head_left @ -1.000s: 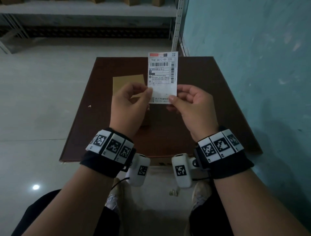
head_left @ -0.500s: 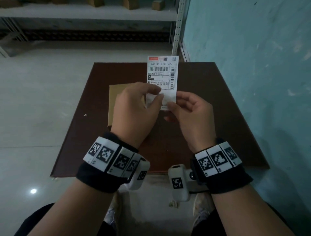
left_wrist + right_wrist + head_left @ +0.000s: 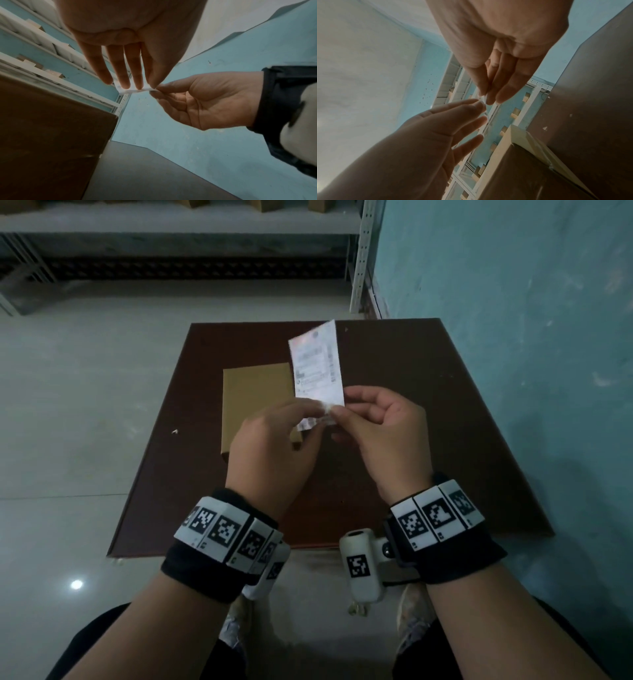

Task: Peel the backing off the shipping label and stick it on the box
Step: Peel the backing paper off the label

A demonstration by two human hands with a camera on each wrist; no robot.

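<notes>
I count one label [image 3: 317,364], one box [image 3: 255,402], one counter [image 3: 428,419]. My left hand [image 3: 274,446] and right hand [image 3: 383,436] each pinch the label's bottom edge above the counter. Only the head view shows its blurred print; wrist views catch a sliver.

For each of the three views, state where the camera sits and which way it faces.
Head: worn on the head, looking down at the table, box, shipping label; both forearms show.
Left wrist: under the left hand, facing along its fingers; right hand opposite.
Right wrist: under the right hand, facing along its fingers; left hand opposite.
All share both hands pinching the label.
</notes>
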